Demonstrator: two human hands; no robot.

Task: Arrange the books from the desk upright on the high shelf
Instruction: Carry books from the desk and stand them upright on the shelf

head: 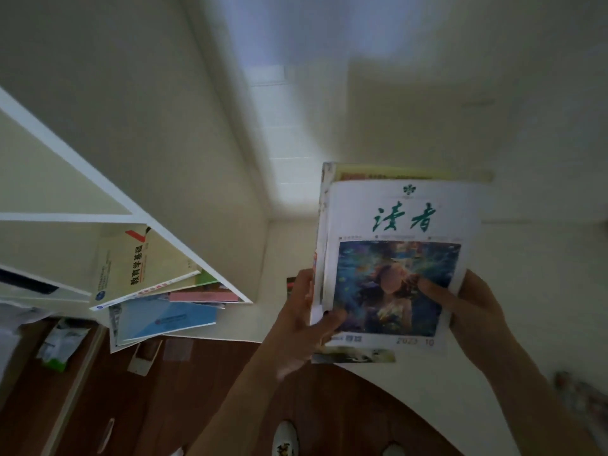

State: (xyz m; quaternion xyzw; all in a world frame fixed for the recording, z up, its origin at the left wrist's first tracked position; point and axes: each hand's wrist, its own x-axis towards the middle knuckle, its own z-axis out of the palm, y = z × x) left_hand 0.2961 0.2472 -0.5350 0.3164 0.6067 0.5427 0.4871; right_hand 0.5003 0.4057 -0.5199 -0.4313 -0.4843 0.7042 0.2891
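I hold a stack of books point(393, 222) up in front of me, at the right of the view. On its front is a white magazine with green characters and a blue underwater picture. My left hand point(304, 311) grips the stack's left edge, thumb on the cover. My right hand point(467, 302) grips the right edge, thumb pressed on the picture. A yellow book sticks out behind the magazine. At the left, the white shelf point(108, 189) holds leaning books, among them a pale yellow one point(141, 261) and a pink one point(204, 296).
A blue booklet point(164, 319) and papers lie below the shelf. Dark wood flooring point(171, 406) shows underneath, with a packet point(61, 347) at the lower left. Cream walls meet in a corner behind the stack. My shoes point(284, 439) show at the bottom.
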